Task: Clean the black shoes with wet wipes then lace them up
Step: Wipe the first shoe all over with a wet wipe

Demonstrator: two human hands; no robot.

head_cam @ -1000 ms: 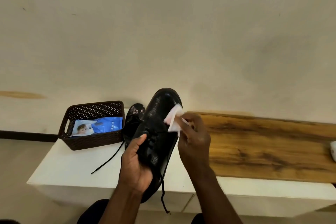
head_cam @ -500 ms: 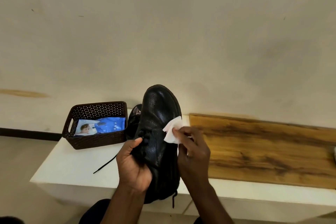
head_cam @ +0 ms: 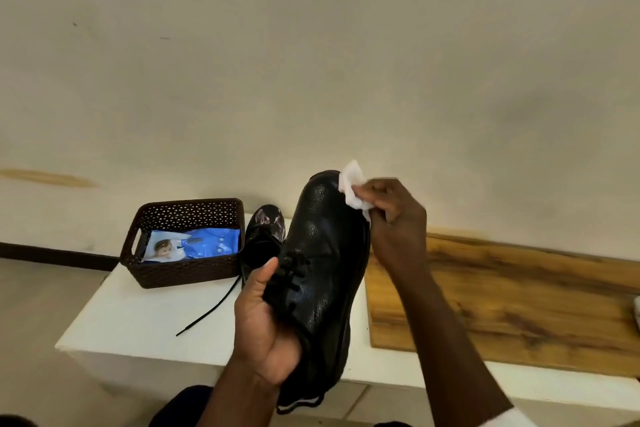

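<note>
The black pebbled-leather lace-up shoe (head_cam: 322, 274) is up in the air over the front edge of the white surface (head_cam: 138, 315), toe pointing up and away, laces facing the camera. The left hand (head_cam: 266, 329) has it by the heel end, thumb lying up along the lace area and the other fingers wrapped round behind the shoe. The right hand (head_cam: 394, 218) is pinching a crumpled white wet wipe (head_cam: 353, 187) between thumb and fingers and pressing it right on the toe cap, up at the right-hand side of the tip. The second black shoe (head_cam: 265, 236) sits on the surface just behind the held one, its toe looking scuffed or dusty, with a loose black lace (head_cam: 211, 308) trailing toward the front edge. Just left of that is a dark brown woven-pattern plastic basket (head_cam: 183, 270) with a blue and white wipes pack (head_cam: 194, 244) lying flat inside. Over on the right there's a brown wood-grain board (head_cam: 502, 305) lying flat on the surface, its left edge near the held shoe.
</note>
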